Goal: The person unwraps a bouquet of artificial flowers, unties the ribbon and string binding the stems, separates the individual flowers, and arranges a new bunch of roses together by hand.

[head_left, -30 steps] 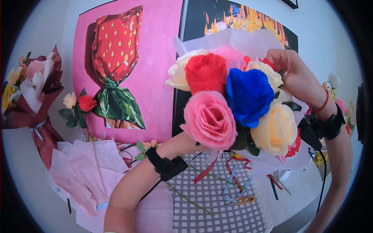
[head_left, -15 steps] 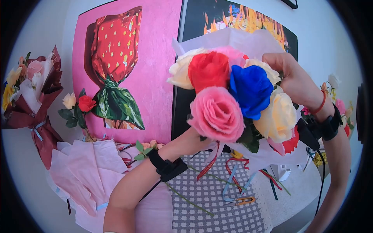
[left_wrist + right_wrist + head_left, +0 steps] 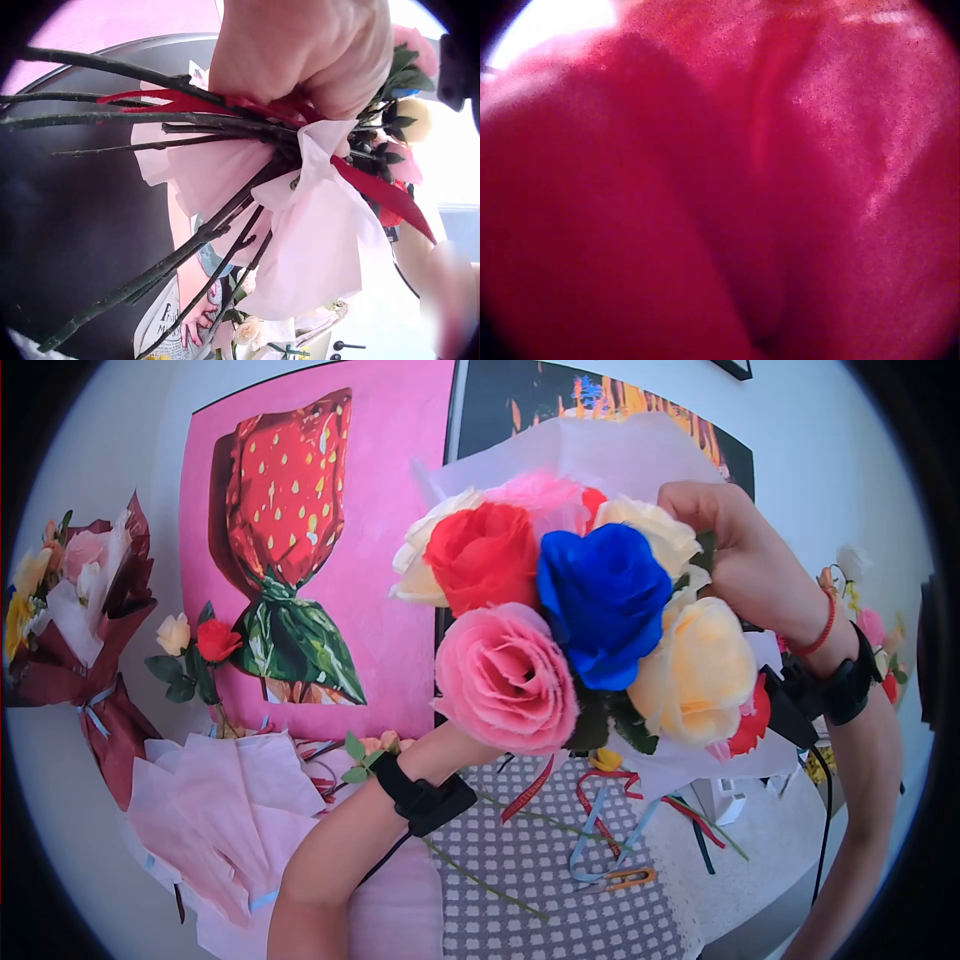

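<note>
A bouquet of artificial roses is held up in front of me in the head view, with a blue rose (image 3: 605, 605), a pink rose (image 3: 508, 678), a red rose (image 3: 480, 560) and cream ones (image 3: 695, 670). My left hand (image 3: 300, 52) grips its dark green stems (image 3: 180, 120) from above in the left wrist view. Red ribbon (image 3: 386, 196) and pale wrapping paper (image 3: 315, 232) lie about the grip. At the bouquet's right edge, my right hand (image 3: 735, 555) has its fingers curled in behind a cream rose, fingertips hidden. Blurred red petals (image 3: 705, 187) fill the right wrist view.
Pink tissue paper (image 3: 220, 820) lies at the left of the table. A wrapped bouquet (image 3: 95, 630) stands far left. Ribbons (image 3: 600, 830), loose stems (image 3: 490, 880) and orange-handled snips (image 3: 630, 878) lie on the checked cloth (image 3: 560, 920). Large pictures (image 3: 400, 510) stand behind.
The bouquet swung slightly right, then back to the left, and the blue rose now looks larger. My right hand shifted a little left with its fingers still curled. The left hand keeps its grip.
</note>
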`<state>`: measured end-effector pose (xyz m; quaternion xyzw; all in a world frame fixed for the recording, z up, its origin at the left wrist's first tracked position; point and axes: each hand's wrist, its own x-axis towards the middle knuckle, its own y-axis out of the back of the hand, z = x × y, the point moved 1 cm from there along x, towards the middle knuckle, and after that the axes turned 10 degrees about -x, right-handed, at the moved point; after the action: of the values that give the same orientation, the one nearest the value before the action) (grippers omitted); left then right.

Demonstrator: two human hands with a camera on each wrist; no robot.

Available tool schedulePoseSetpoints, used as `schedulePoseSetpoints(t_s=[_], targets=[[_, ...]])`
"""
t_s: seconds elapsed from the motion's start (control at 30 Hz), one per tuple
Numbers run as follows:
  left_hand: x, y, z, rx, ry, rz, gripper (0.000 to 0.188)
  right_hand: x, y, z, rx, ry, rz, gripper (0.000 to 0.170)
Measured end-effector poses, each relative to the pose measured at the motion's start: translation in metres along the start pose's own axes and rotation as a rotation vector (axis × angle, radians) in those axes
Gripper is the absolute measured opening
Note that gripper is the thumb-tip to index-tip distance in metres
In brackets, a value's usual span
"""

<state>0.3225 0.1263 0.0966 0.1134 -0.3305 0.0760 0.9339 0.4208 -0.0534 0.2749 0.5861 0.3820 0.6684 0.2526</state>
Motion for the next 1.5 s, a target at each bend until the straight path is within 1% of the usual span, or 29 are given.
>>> schedulePoseSetpoints(t_s=[0.1, 0.17, 0.2, 0.23, 0.37, 0.43, 0.5, 0.57, 0.6, 0.7, 0.73, 0.77, 0.83, 0.9, 0.97, 1.0, 1.07, 1.1, 1.17, 1.2, 1.23, 1.3, 1.33, 1.37, 1.43, 1.5], targets=[[0.014, 0.001, -0.001, 0.010, -0.042, -0.045, 0.036, -0.003, -0.004, 0.001, 0.000, -0.046, 0.013, 0.022], [0.030, -0.001, 0.005, 0.025, -0.079, -0.081, 0.036, -0.006, -0.006, -0.002, -0.008, -0.031, 0.044, 0.021], [0.036, -0.002, 0.007, 0.030, -0.092, -0.097, 0.036, -0.008, -0.003, -0.004, -0.092, -0.037, 0.043, 0.017], [0.041, -0.004, 0.009, 0.035, -0.103, -0.111, 0.036, -0.008, -0.006, 0.002, -0.091, 0.000, 0.082, 0.015], [0.055, -0.007, 0.013, 0.052, -0.132, -0.143, 0.036, -0.010, -0.006, 0.001, -0.180, -0.004, 0.116, 0.011], [0.062, -0.009, 0.014, 0.058, -0.139, -0.154, 0.036, -0.011, -0.006, 0.000, -0.108, -0.005, 0.119, 0.009], [0.065, -0.012, 0.013, 0.058, -0.145, -0.169, 0.036, -0.013, -0.004, -0.004, -0.139, 0.018, 0.111, 0.007], [0.069, -0.014, 0.013, 0.058, -0.153, -0.181, 0.037, -0.016, 0.000, -0.008, -0.053, -0.037, 0.148, 0.007], [0.069, -0.015, 0.012, 0.058, -0.155, -0.185, 0.037, -0.018, 0.003, -0.003, -0.041, 0.028, 0.208, 0.009], [0.072, -0.018, 0.011, 0.059, -0.163, -0.195, 0.037, -0.025, 0.009, -0.003, -0.004, 0.051, 0.237, 0.010], [0.072, -0.019, 0.011, 0.060, -0.166, -0.199, 0.037, -0.028, 0.008, -0.003, -0.035, 0.104, 0.253, 0.014], [0.074, -0.020, 0.011, 0.062, -0.168, -0.203, 0.037, -0.029, 0.008, -0.004, -0.037, 0.104, 0.259, 0.014], [0.076, -0.021, 0.012, 0.068, -0.171, -0.212, 0.037, -0.030, 0.007, -0.006, -0.270, 0.132, 0.219, 0.017], [0.076, -0.021, 0.013, 0.074, -0.176, -0.215, 0.037, -0.032, 0.005, -0.011, -0.323, 0.122, 0.219, 0.015], [0.075, -0.020, 0.013, 0.078, -0.182, -0.210, 0.038, -0.033, 0.002, -0.014, -0.456, 0.197, 0.337, 0.009], [0.075, -0.019, 0.013, 0.079, -0.185, -0.206, 0.038, -0.032, 0.003, -0.016, -0.455, 0.201, 0.338, 0.009], [0.073, -0.018, 0.012, 0.080, -0.186, -0.199, 0.038, -0.031, 0.008, -0.024, -0.492, 0.223, 0.251, 0.013], [0.072, -0.018, 0.011, 0.080, -0.184, -0.197, 0.038, -0.029, 0.009, -0.025, -0.490, 0.224, 0.251, 0.013], [0.071, -0.018, 0.009, 0.078, -0.183, -0.195, 0.038, -0.021, 0.010, -0.029, -0.420, 0.258, 0.167, 0.013], [0.071, -0.018, 0.008, 0.076, -0.183, -0.195, 0.038, -0.017, 0.008, -0.027, -0.405, 0.305, 0.154, 0.014], [0.070, -0.019, 0.007, 0.074, -0.183, -0.196, 0.038, -0.014, 0.007, -0.030, -0.404, 0.304, 0.154, 0.014], [0.069, -0.019, 0.005, 0.069, -0.183, -0.195, 0.038, -0.011, 0.004, -0.036, -0.531, 0.325, -0.007, 0.019], [0.068, -0.019, 0.004, 0.065, -0.185, -0.194, 0.038, -0.010, -0.001, -0.032, -0.557, 0.351, 0.032, 0.018], [0.067, -0.020, 0.003, 0.061, -0.185, -0.192, 0.039, -0.009, -0.001, -0.033, -0.556, 0.350, 0.029, 0.018], [0.065, -0.019, 0.002, 0.055, -0.188, -0.187, 0.039, -0.008, -0.002, -0.036, -0.539, 0.214, -0.050, 0.012], [0.063, -0.019, 0.001, 0.053, -0.191, -0.182, 0.039, -0.007, -0.005, -0.034, -0.523, 0.219, -0.056, 0.011]])
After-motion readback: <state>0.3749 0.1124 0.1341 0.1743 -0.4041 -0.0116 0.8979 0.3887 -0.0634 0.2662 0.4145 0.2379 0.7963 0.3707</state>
